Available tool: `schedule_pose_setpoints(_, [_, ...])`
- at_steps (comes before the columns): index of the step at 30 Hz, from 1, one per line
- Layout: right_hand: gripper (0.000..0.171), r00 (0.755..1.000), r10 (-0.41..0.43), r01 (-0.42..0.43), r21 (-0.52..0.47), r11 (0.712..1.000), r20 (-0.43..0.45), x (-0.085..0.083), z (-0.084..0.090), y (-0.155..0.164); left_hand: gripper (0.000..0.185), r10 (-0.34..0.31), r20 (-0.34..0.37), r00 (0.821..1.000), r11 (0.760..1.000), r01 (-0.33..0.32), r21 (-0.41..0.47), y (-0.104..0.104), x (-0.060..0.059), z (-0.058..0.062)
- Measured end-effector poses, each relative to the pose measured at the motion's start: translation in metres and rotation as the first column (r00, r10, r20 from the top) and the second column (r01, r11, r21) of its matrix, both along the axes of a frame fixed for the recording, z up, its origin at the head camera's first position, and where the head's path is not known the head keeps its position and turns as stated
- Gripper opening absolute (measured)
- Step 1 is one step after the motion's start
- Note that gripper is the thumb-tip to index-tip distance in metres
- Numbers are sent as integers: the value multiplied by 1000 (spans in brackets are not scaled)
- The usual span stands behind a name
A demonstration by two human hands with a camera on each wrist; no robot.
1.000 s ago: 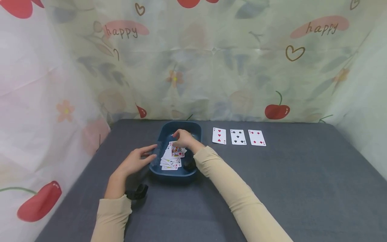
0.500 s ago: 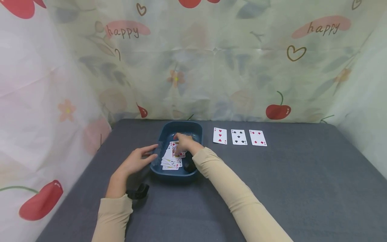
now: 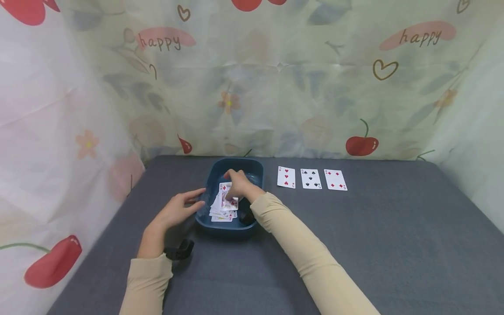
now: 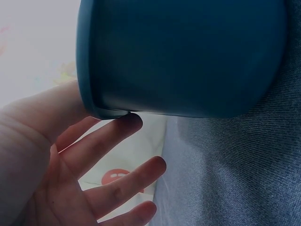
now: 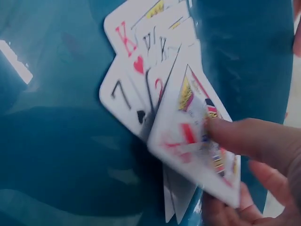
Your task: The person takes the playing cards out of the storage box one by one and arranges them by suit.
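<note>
Now pinching red face card (image 5: 186,143) with right hand (image 3: 241,184), seemingly freed from cards (image 5: 123,92) beneath; touching blue tub (image 4: 178,56) with spread left hand (image 3: 178,208).

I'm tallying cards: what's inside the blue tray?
Overlapping playing cards, and a face card the right hand pinches above them. Covered cards underneath can't be fully read or counted.

Grey cloth (image 3: 393,240) carries a tub (image 3: 236,164) and three cards (image 3: 311,179).

Behind: pale curtain (image 3: 271,98) | print: red cherries (image 3: 362,146), "happy" lettering (image 3: 419,37) | below: dark-grey tabletop (image 3: 393,245)
</note>
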State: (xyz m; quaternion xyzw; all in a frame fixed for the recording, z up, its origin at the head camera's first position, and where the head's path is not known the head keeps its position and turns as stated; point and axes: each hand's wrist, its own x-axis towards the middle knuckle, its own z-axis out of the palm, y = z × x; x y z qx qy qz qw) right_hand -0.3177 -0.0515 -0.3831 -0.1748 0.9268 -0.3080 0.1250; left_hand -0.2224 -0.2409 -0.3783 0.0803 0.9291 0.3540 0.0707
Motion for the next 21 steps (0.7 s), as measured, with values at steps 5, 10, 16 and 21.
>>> schedule_pose_setpoints(5, [57, 999, 16, -20, -112, 993, -32, -2, 9, 2, 50, -10, -14, 1000, 1000, 10, -7, 0, 0, 1])
schedule_pose_setpoints(10, [54, 998, 26, -40, -227, 973, -63, -6, 24, 11, 50, -17, -15, 1000, 1000, 16, -18, 0, -1, 1])
schedule_pose_setpoints(16, [41, 993, 71, -97, -341, 935, -89, -9, 39, 34, 51, 3, 11, 1000, 1000, -3, -15, 1, -1, 2])
schedule_pose_setpoints(21, [31, 992, 39, -82, -376, 923, -121, -10, 45, 64, 52, 12, 5, 1000, 1000, -12, -18, 2, 0, 2])
